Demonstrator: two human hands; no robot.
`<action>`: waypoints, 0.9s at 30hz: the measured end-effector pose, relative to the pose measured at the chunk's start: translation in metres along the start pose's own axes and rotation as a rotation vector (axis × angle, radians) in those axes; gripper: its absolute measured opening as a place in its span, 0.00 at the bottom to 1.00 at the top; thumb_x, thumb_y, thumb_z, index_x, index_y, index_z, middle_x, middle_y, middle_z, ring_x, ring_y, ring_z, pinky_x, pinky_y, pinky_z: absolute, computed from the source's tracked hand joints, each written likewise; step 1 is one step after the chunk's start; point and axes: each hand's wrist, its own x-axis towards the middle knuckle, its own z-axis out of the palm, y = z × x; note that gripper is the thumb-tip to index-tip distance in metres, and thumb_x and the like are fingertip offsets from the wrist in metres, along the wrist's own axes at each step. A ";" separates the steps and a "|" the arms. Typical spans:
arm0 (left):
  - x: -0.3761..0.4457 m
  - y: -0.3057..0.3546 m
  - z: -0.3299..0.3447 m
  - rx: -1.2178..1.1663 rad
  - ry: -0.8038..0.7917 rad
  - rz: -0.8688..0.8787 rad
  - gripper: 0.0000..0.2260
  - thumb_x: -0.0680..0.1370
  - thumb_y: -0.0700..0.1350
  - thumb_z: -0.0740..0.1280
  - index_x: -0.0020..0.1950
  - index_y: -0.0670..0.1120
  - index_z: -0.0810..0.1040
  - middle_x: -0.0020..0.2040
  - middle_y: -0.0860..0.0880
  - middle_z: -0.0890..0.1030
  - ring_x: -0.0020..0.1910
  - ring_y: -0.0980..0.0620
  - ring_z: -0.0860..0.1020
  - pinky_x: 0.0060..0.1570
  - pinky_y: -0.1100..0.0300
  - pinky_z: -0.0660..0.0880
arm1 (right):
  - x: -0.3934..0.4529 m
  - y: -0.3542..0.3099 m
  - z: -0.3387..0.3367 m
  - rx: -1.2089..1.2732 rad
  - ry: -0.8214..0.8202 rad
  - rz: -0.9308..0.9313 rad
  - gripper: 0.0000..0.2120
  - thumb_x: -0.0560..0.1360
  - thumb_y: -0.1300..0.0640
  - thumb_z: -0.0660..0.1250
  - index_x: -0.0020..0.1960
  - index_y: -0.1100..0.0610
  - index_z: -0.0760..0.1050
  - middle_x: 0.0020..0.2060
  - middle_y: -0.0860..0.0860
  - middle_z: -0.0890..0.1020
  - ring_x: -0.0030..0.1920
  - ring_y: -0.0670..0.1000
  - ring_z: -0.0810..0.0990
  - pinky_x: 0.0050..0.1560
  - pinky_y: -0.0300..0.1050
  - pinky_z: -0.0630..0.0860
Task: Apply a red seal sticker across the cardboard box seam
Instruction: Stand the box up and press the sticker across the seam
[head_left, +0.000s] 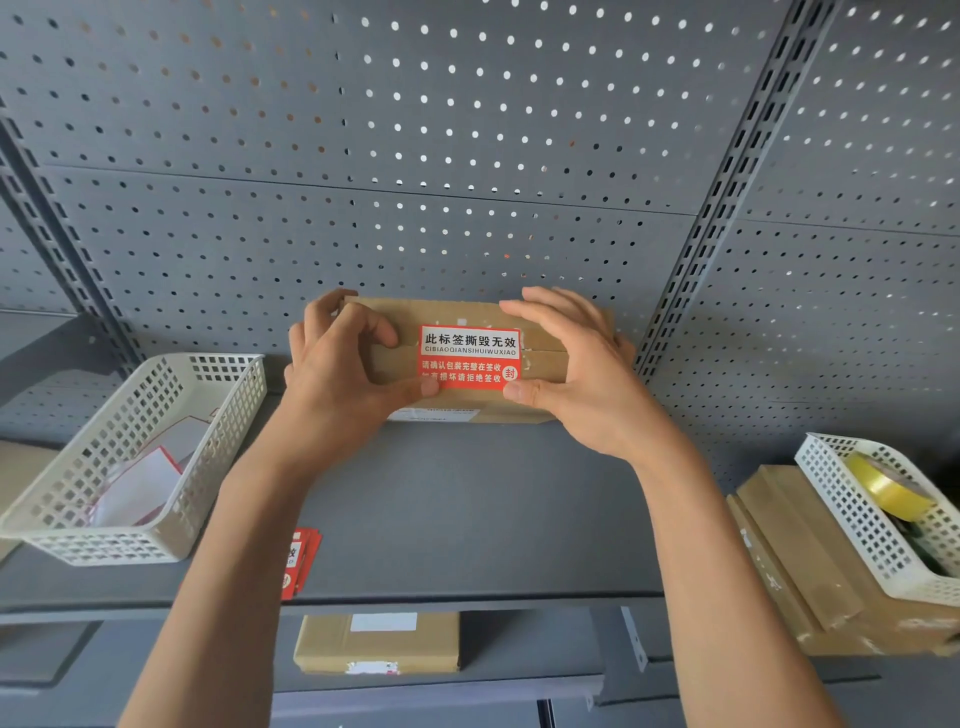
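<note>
Red seal sticker (469, 357) laid across cardboard box (540, 358) seam on our grey shelf (467, 499), our left hand (337, 371) grip and right hand (582, 371) grip clasping box ends, thumbs pressing sticker's lower corners

Grey shelf (467, 499), cardboard box (540, 364), white basket (104, 540), red stickers (298, 564)

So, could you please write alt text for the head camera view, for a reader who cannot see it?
Two bare hands, left hand and right hand, press a red seal sticker across the seam of a cardboard box on a grey shelf. White baskets sit at both sides against a pegboard wall.
</note>
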 end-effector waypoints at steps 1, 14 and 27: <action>0.000 0.000 -0.001 0.000 -0.009 0.002 0.25 0.54 0.70 0.71 0.44 0.62 0.70 0.71 0.53 0.65 0.70 0.47 0.63 0.68 0.38 0.66 | 0.000 0.000 0.000 0.002 -0.003 0.000 0.36 0.69 0.53 0.78 0.73 0.38 0.67 0.75 0.36 0.63 0.78 0.40 0.52 0.76 0.64 0.49; 0.001 0.029 0.032 0.176 0.400 -0.097 0.26 0.72 0.72 0.65 0.36 0.49 0.67 0.57 0.49 0.73 0.58 0.42 0.71 0.54 0.43 0.72 | 0.013 -0.041 0.048 -0.357 0.428 0.258 0.24 0.80 0.34 0.49 0.63 0.45 0.76 0.60 0.45 0.77 0.68 0.52 0.68 0.66 0.66 0.59; 0.010 0.031 0.056 0.385 0.479 0.016 0.21 0.76 0.66 0.62 0.49 0.48 0.71 0.73 0.45 0.73 0.76 0.45 0.63 0.59 0.42 0.61 | 0.021 -0.036 0.063 -0.479 0.611 0.240 0.24 0.78 0.33 0.54 0.54 0.48 0.79 0.51 0.47 0.80 0.62 0.55 0.74 0.64 0.66 0.63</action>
